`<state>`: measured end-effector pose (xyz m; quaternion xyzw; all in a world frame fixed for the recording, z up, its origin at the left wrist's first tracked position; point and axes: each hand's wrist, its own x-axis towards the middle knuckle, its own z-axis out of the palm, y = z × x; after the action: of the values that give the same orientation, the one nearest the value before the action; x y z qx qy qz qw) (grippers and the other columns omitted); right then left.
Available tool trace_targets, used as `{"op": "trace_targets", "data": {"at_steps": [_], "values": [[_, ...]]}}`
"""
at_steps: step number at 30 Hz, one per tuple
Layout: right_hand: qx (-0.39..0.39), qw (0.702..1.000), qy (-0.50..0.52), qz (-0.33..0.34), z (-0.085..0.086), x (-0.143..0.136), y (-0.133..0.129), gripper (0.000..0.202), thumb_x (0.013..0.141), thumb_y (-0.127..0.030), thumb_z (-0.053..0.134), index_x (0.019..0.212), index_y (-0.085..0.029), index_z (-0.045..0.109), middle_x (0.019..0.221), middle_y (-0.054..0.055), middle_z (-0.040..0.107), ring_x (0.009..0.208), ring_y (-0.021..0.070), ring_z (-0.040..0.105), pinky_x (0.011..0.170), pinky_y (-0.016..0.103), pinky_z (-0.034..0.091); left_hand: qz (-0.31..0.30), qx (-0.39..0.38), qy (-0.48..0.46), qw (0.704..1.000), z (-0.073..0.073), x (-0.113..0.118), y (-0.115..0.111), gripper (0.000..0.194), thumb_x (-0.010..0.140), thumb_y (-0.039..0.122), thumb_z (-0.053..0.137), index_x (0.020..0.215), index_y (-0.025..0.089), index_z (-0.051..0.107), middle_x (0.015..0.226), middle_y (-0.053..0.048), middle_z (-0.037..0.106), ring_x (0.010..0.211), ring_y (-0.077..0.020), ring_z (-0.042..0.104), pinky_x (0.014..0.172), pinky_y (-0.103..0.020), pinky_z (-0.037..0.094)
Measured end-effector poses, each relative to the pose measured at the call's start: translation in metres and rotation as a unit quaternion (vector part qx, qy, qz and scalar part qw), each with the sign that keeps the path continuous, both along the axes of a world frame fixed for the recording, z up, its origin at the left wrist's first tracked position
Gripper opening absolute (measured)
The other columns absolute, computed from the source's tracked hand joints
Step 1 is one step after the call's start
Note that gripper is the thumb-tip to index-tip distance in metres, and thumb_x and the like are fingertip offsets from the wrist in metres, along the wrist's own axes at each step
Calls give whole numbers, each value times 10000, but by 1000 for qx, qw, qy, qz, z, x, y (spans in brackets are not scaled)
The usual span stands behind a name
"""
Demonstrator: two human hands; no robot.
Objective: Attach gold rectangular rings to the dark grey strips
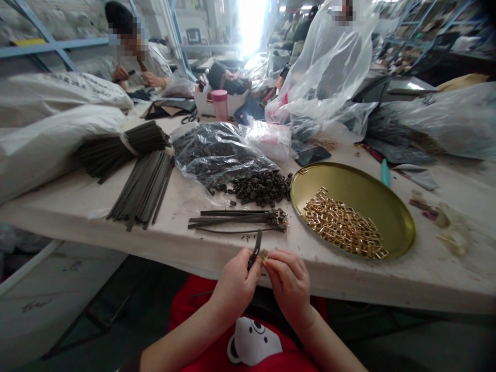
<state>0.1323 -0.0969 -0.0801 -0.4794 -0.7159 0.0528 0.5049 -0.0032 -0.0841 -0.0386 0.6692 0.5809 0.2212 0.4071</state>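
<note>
My left hand (239, 276) is closed on a dark strap (254, 249), whose end curves up above the fingers. Between the fingertips of both hands is a small gold buckle (263, 254); my right hand (289, 276) pinches it from the right. Just beyond, several straps with buckles (236, 219) lie side by side on the table. A round gold tray (403, 222) at the right holds a heap of gold buckles (344, 222). Behind the straps is a pile of small dark loops (263, 188). Bundles of dark strips (143, 188) rest at the left.
Clear plastic bags (220, 150) lie behind the loops, near a pink cup (220, 105) and a phone (313, 155). White sacks (50, 139) fill the left side. Across the table a person (135, 64) works. The table's front edge (349, 287) runs past my hands.
</note>
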Motion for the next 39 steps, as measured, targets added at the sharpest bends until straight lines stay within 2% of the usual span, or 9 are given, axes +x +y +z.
{"op": "trace_targets", "data": {"at_steps": [4, 9, 11, 17, 23, 26, 31, 36, 39], "values": [[-94, 994, 54, -9, 1, 2, 3, 72, 787, -173, 576, 789, -230, 621, 834, 31, 630, 827, 182, 568, 781, 336, 448, -5, -7, -6, 1000, 3, 0, 1, 218, 866, 339, 376, 748, 180, 467, 695, -12, 571, 645, -156, 523, 588, -247, 353], [-273, 939, 208, -3, 4, -1, 5, 148, 804, -291, 549, 702, -191, 587, 851, 48, 596, 801, 187, 568, 709, 308, 452, -20, -9, 1, 1000, 4, 0, 2, 183, 859, 295, 382, 771, 177, 490, 707, -12, 576, 653, -156, 524, 589, -243, 352], [-283, 936, 211, 3, 4, -2, 3, 154, 808, -293, 541, 705, -189, 587, 853, 50, 595, 802, 189, 564, 713, 310, 447, -20, -12, 6, 1000, 2, 1, 2, 190, 861, 301, 378, 780, 175, 494, 714, -17, 581, 659, -159, 528, 592, -244, 354], [-187, 971, 150, -16, 4, -3, -1, 96, 784, -263, 576, 711, -211, 609, 819, 39, 608, 818, 197, 544, 779, 345, 417, -19, -13, -3, 1000, 1, 2, 0, 207, 861, 316, 382, 763, 170, 492, 708, -21, 581, 656, -159, 529, 589, -245, 355], [-307, 908, 284, -1, 1, -5, 3, 187, 780, -331, 575, 665, -185, 554, 802, 29, 599, 742, 176, 570, 671, 289, 449, -29, -24, -26, 999, 4, -1, 1, 226, 863, 326, 378, 788, 160, 512, 718, -22, 586, 657, -156, 523, 594, -248, 361], [-275, 932, 234, -2, 1, -4, 0, 143, 786, -303, 571, 694, -195, 577, 817, 36, 612, 790, 190, 571, 716, 315, 448, -16, -16, -10, 1000, 1, -2, 1, 213, 856, 318, 388, 764, 164, 503, 697, -16, 575, 644, -153, 515, 586, -246, 353], [-142, 989, 50, -12, 0, 4, -5, 67, 804, -212, 545, 793, -233, 607, 857, 45, 633, 825, 195, 566, 770, 358, 439, -17, -4, 0, 1000, 0, -2, 1, 214, 857, 331, 384, 747, 176, 483, 689, -11, 571, 640, -154, 516, 580, -246, 347], [-63, 997, -50, -22, 2, 7, -3, 97, 801, -166, 530, 772, -244, 581, 845, 38, 633, 838, 190, 564, 805, 366, 427, -27, 1, 23, 999, 2, -1, -2, 201, 862, 322, 375, 760, 186, 484, 710, -21, 589, 662, -167, 541, 581, -248, 345], [-68, 996, -49, -13, 5, 6, -2, 107, 805, -155, 519, 780, -242, 575, 859, 39, 632, 852, 190, 563, 832, 370, 413, -41, 6, 44, 998, 3, -1, -2, 183, 860, 301, 376, 763, 190, 484, 705, -23, 592, 650, -169, 542, 567, -245, 333]]}}
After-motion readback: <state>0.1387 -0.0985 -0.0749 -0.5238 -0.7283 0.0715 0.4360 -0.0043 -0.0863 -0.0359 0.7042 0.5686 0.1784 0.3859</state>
